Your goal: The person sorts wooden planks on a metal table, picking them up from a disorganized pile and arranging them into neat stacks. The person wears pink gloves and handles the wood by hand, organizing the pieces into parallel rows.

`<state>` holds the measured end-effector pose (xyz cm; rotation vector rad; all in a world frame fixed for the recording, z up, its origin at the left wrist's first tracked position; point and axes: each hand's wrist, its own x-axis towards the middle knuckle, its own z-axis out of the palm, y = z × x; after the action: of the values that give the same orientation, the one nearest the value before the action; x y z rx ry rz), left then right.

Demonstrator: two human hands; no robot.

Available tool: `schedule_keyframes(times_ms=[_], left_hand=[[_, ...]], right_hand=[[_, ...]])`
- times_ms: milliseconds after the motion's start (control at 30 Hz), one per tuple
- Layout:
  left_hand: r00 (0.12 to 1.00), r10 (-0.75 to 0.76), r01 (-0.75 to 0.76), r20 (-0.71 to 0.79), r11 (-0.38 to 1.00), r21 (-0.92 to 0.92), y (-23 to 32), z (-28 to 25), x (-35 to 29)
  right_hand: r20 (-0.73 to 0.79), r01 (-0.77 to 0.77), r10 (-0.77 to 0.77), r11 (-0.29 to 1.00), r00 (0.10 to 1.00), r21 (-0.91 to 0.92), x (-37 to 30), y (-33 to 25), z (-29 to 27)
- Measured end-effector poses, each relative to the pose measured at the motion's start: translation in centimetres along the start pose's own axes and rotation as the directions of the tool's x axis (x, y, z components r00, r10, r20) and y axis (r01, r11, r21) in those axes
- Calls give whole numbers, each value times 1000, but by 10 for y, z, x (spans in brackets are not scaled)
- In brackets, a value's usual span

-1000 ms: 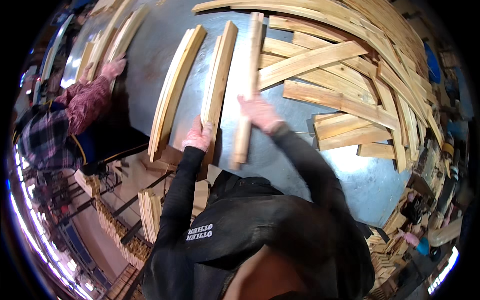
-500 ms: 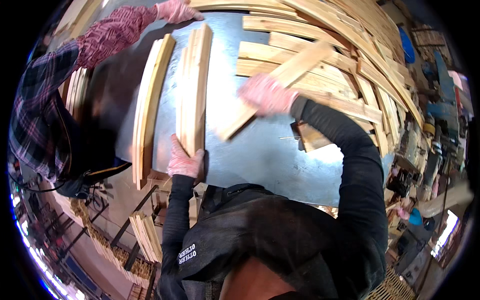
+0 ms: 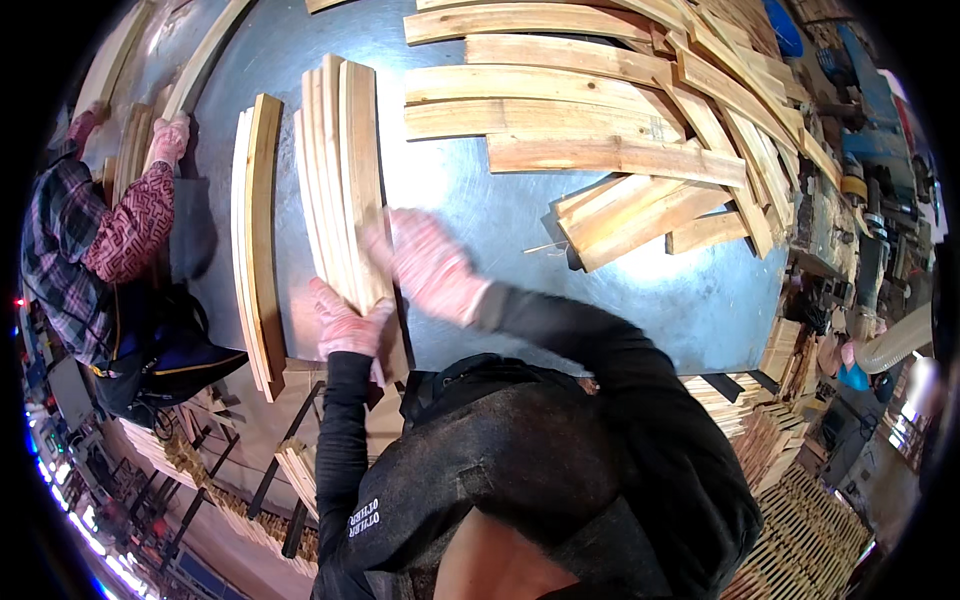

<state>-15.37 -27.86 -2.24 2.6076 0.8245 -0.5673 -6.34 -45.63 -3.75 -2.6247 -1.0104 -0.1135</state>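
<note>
A bundle of narrow wooden boards point(image 3: 325, 150) lies side by side on a metal-topped table point(image 3: 455, 320). My left hand point(image 3: 350, 325), in a pink-and-white glove, is wrapped round the bundle's near end. On the bundle's right side lies a wider board point(image 3: 362, 160). My right hand point(image 3: 428, 265), gloved alike, reaches in from the right with its fingers against that board's right edge. Motion smears those fingers, so their grip is unclear. Another short group of boards point(image 3: 258, 230) sits left of the bundle, overhanging the near table edge.
Loose boards point(image 3: 560, 95) are spread over the table's far right, with short pieces point(image 3: 640, 215) nearer me. At the left, a co-worker in a plaid shirt point(image 3: 65, 240) handles long boards point(image 3: 205, 60). Stacked wood point(image 3: 800, 530) stands below at the right.
My right hand has swung left, and the board it held slantwise now appears to lie alongside the bundle. The co-worker's arm has drawn back to the left from the far table edge.
</note>
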Motion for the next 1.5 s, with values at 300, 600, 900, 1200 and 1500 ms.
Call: schedule_keyframes(times_ms=[300, 600, 900, 1200, 1500], left_hand=[[998, -5, 6, -57, 1000, 24, 36, 0, -3], [978, 106, -126, -180, 987, -99, 33, 5, -11], [947, 110, -83, -301, 992, 100, 50, 2, -24], [995, 70, -62, -71, 993, 100, 6, -25, -28], [974, 194, -182, -120, 977, 109, -10, -25, -32]], right_hand=[[513, -144, 310, 930, 800, -338, -14, 237, -125], [303, -532, 441, 755, 845, 384, 128, 126, -17], [161, -104, 125, 985, 979, -135, 96, 182, -33], [609, 16, 34, 997, 792, -77, 80, 168, -60], [352, 160, -191, 980, 916, 114, 18, 157, -78]])
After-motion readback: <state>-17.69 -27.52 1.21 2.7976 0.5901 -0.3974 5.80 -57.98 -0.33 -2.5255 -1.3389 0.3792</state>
